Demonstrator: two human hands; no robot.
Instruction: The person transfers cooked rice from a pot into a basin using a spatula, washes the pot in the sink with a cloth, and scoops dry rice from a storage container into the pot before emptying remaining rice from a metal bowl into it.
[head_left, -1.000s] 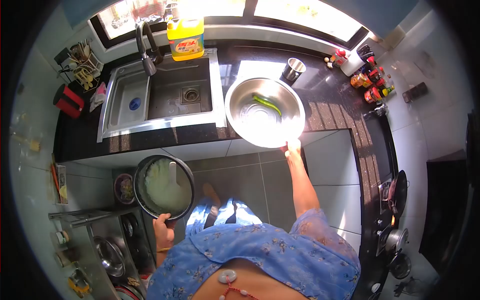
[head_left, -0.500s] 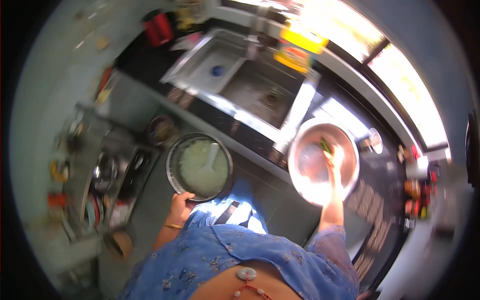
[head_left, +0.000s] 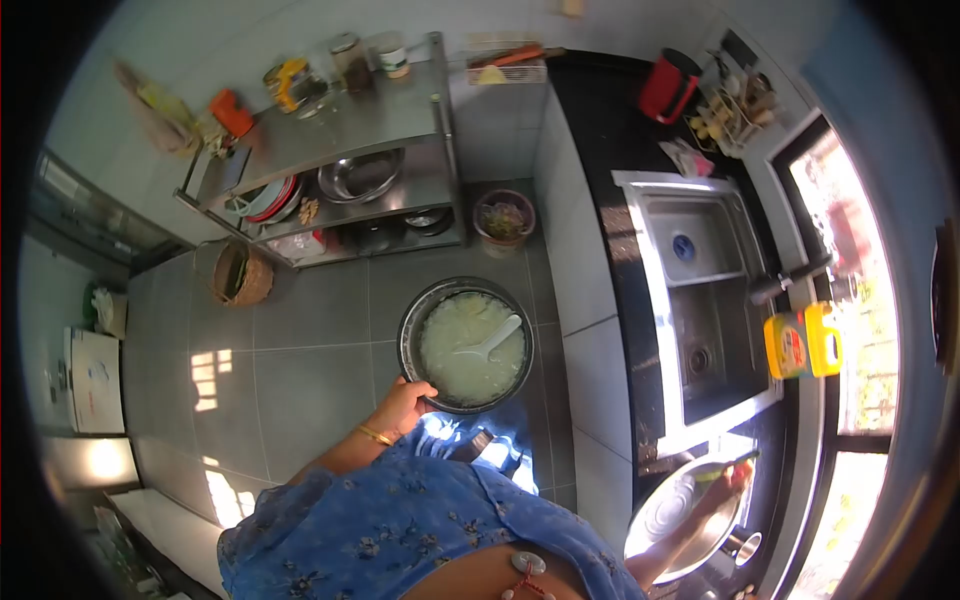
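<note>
Pot (head_left: 432, 305) with white spoon (head_left: 485, 350) was held over the floor (head_left: 310, 310), left of the sink (head_left: 662, 300), its rim clamped in the left hand (head_left: 404, 405); steel basin (head_left: 665, 520) stood on the table (head_left: 580, 110) just beside the sink. Step in hand, as judged, was the handling of a green pepper (head_left: 742, 459), gripped in the right hand (head_left: 737, 480) over the basin; the next move seemed to call for a sure grip and a level pot. Hands were well apart, the left forearm angled forward, the right arm stretched out sideways near the sink.

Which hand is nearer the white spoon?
Left. The left hand holds the rim of the dark pot with the white spoon inside; the right hand is farther off, over the steel basin.
</note>
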